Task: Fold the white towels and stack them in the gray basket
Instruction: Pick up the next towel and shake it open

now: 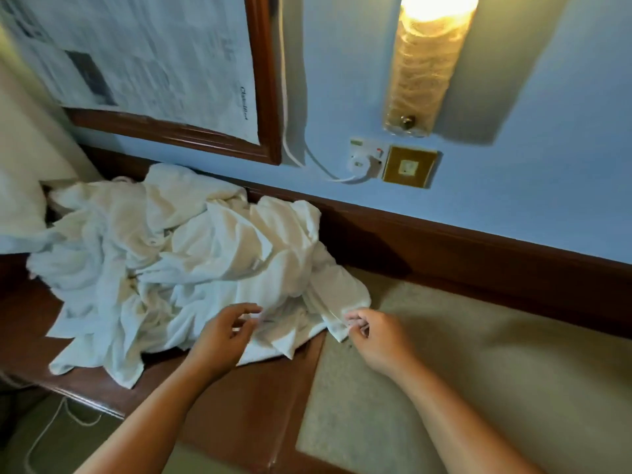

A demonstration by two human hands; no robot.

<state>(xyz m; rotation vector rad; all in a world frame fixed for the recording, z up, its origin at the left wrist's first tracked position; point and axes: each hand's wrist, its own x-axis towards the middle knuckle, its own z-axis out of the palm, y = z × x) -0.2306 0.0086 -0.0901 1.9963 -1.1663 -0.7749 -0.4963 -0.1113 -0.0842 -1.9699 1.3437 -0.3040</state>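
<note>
Counter (478, 371) carrying a heap of white towels (205, 254), worked from the near edge.
The towels lie crumpled, soft, light and limp; a hemmed corner gives the surest hold. The left hand (222, 336) hovers loosely curved over the cloth, grasping nothing; the right hand (376, 336) pinches a corner. No gray basket shows.
</note>
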